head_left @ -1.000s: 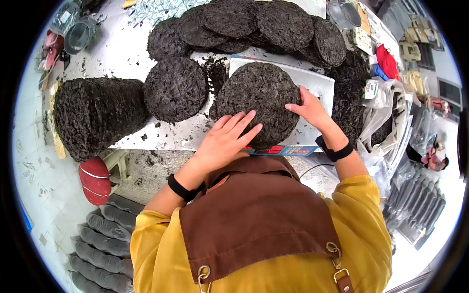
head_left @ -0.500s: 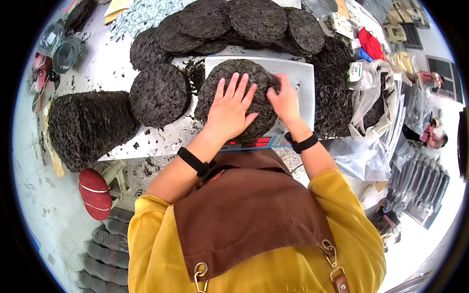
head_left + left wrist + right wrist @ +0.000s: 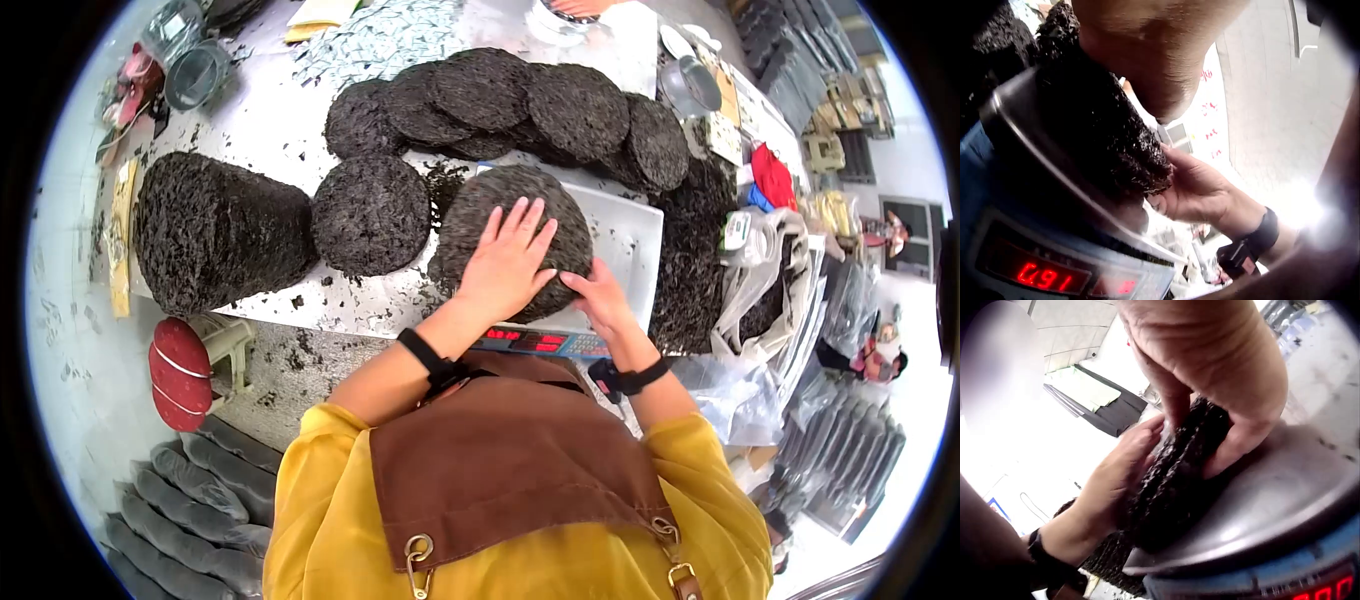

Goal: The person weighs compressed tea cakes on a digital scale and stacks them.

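A round dark cake of dried seaweed lies on the metal pan of a scale. My left hand rests on top of it with the fingers straight and spread. At the cake's lower right edge, my right hand grips the rim, thumb on one face and fingers curled round the other. Two dark layers show between its thumb and fingers in the right wrist view. Red digits glow on the scale's display in the left wrist view.
To the left stand a single round cake and a thick stack. More cakes overlap behind the scale. Loose seaweed and a plastic bag lie on the right. A red-topped stool sits below the table's left edge.
My left hand has gone from the cake's near edge to its top. My right hand has slid from the right side down to the lower right rim. The head view has shifted.
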`<state>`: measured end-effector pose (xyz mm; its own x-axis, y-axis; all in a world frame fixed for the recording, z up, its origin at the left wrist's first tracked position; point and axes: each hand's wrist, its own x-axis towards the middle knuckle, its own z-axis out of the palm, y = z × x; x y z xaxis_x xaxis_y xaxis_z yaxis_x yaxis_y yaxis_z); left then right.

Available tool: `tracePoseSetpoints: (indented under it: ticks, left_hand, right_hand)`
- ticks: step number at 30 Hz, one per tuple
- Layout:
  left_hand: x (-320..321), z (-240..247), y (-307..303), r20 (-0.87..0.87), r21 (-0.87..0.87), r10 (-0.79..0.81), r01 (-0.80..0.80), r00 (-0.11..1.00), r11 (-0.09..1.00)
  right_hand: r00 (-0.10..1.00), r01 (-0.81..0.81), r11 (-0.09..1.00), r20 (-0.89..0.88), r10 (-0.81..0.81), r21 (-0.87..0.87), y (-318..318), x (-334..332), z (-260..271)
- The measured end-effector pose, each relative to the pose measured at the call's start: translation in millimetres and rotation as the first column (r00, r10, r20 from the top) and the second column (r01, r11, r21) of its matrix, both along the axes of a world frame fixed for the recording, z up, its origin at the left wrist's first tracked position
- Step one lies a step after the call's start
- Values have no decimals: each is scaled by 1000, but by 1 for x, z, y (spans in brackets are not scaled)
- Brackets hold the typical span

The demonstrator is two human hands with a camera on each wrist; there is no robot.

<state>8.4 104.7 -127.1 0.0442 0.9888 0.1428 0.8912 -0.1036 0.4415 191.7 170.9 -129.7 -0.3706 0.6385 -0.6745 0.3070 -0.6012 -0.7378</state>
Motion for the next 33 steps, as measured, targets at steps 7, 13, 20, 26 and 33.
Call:
tracePoseSetpoints:
  ticks: [7,13,20,26,33]
  left_hand:
    - [-144,-25,-54,-68,-61,486,-489,872,870]
    - [-164,-47,-65,-272,-412,169,-273,947,869]
    - [-174,-38,-63,-292,-504,19,-171,956,847]
    - [-182,8,-78,404,-129,436,-422,804,898]
    - [-140,45,-86,777,-313,181,-120,-602,942]
  right_hand:
    - [926,18,993,-378,28,117,126,-142,-7]
    - [998,-44,997,-43,47,56,176,-193,-38]
    - [967,-243,928,2,253,283,139,-141,14]
    - [943,-238,941,-174,283,240,49,-93,51]
    - [708,29,966,-676,-202,-258,-31,-105,59]
